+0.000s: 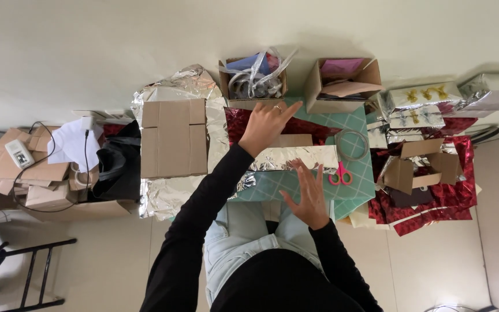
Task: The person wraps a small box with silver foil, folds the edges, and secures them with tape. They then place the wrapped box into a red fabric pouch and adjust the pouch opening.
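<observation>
Left hand reaches open-fingered over the foil-wrapped box; right hand, fingers spread, hovers beside pink scissors.

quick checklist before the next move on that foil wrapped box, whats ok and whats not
1. Silver foil-wrapped box lies on the green cutting mat: ok.
2. Left hand reaches over the far side of the box, fingers spread, holding nothing: ok.
3. Right hand is open, flat by the near edge of the box; whether it presses the foil: cannot tell.
4. Pink scissors lie on the mat just right of the box, near the right hand: ok.
5. Tape ring lies on the mat beside the box: ok.
6. Foil ends sealed: cannot tell.
</observation>
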